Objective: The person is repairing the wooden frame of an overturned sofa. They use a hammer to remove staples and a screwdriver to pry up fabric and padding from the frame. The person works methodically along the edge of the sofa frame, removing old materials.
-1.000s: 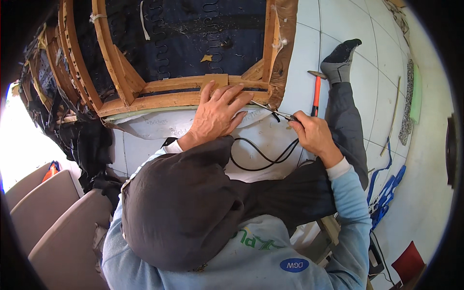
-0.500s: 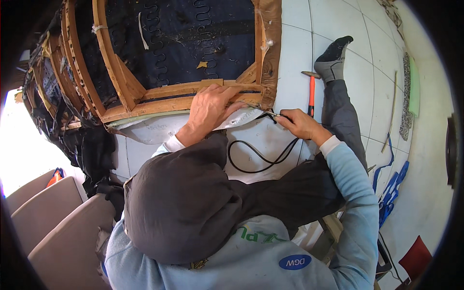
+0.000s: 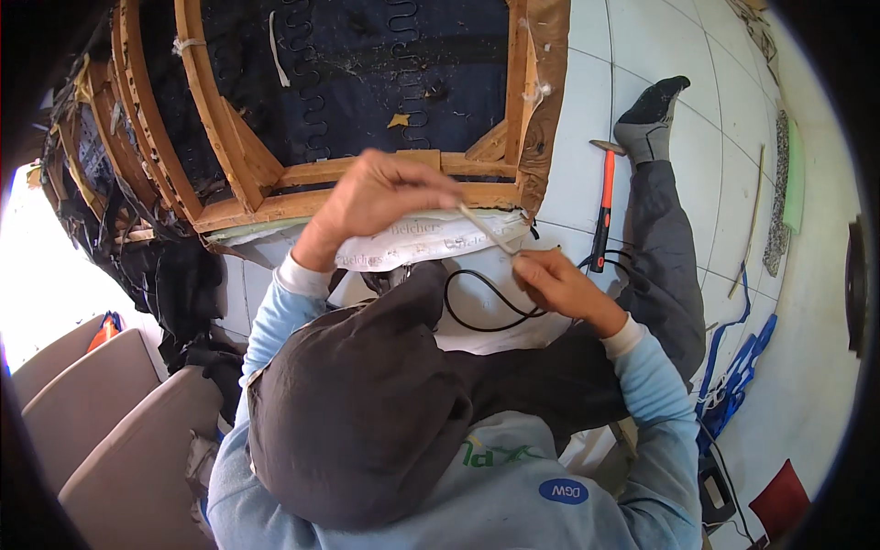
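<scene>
Lifting off the wooden frame (image 3: pixel 275 208), your left hand (image 3: pixel 374 194) pinched a thin pale strip (image 3: pixel 488 229) whose other end your right hand (image 3: pixel 566 286) gripped, so neither braced the frame.

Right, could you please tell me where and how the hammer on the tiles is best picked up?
I'd take the hammer by its black grip, coming from above and the person's side: it lies along the floor with its handle end toward the person, while its metal head sits at the far end beside the socked foot.
</scene>
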A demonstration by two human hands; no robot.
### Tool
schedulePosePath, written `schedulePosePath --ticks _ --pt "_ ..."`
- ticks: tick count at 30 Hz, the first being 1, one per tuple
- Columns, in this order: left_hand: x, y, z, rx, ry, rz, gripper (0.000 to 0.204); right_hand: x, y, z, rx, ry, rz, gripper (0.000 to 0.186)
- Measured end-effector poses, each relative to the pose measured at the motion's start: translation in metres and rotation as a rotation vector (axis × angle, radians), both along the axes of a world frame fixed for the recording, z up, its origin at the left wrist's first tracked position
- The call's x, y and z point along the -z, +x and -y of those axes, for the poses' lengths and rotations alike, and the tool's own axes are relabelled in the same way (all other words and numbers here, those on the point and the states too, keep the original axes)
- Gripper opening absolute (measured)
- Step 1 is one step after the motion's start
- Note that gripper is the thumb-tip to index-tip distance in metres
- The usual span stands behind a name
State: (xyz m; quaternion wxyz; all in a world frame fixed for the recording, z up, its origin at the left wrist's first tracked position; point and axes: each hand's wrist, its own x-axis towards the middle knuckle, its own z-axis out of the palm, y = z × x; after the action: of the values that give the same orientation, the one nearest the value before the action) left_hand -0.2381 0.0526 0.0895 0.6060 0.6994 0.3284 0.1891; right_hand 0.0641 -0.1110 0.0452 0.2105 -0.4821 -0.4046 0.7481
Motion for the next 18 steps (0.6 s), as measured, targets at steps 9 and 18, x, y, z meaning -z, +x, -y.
schedulePosePath --ticks 9,18 --pt "0.042 0.065 0.019 0.009 0.675 -0.205 0.042 -0.013 0.009 0.054 0.427 0.219 0.600 0.039" --pt "0.063 0.078 0.034 -0.053 1.048 -0.085 0.022 -0.022 0.014 0.073 0.280 0.356 0.849 0.036"
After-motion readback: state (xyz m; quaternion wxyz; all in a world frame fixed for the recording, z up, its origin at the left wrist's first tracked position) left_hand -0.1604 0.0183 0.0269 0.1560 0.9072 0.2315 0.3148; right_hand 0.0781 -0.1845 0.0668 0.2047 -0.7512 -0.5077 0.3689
